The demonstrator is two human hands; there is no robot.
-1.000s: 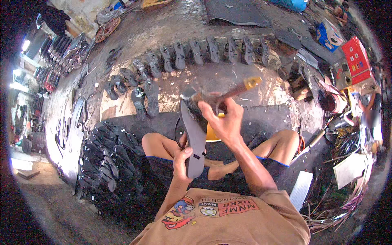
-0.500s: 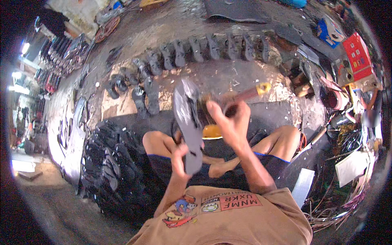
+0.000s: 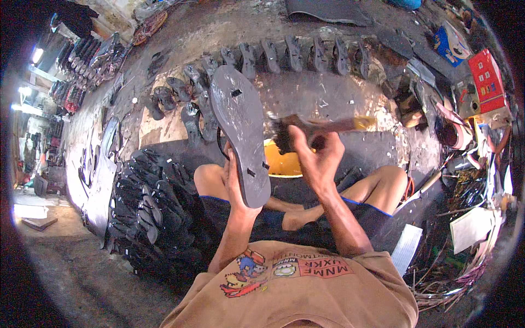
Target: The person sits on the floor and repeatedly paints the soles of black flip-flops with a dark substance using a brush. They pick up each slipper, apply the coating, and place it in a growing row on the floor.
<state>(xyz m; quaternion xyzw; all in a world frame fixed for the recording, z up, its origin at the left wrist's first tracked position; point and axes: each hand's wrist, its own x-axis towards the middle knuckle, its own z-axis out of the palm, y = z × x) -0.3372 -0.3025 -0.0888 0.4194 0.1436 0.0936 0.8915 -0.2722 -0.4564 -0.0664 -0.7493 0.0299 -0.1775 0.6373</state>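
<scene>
A dark grey flip-flop sole [image 3: 236,117] is held up by my left hand [image 3: 239,188], its underside showing, wet and shiny over much of it. Black strap plugs poke through at the toe and heel sides. My right hand [image 3: 319,158] is closed round a paintbrush [image 3: 314,127], whose dark bristles point left, just right of the flip-flop and apart from it. The brush handle, yellowish at its end, stretches to the right. Below the bristles sits a yellow bowl [image 3: 281,159], partly hidden by my right hand and the flip-flop.
Several flip-flops [image 3: 293,53] stand in a curved row beyond my knees. A heap of black flip-flops [image 3: 150,213] lies at my left. To the right are a red box [image 3: 486,82], a white sheet [image 3: 471,229] and assorted scraps. A dark mat [image 3: 328,12] lies farther off.
My left hand has turned the flip-flop so its underside shows more fully and raised it slightly. The brush has swung to a more level angle, its bristles now near the flip-flop's right edge.
</scene>
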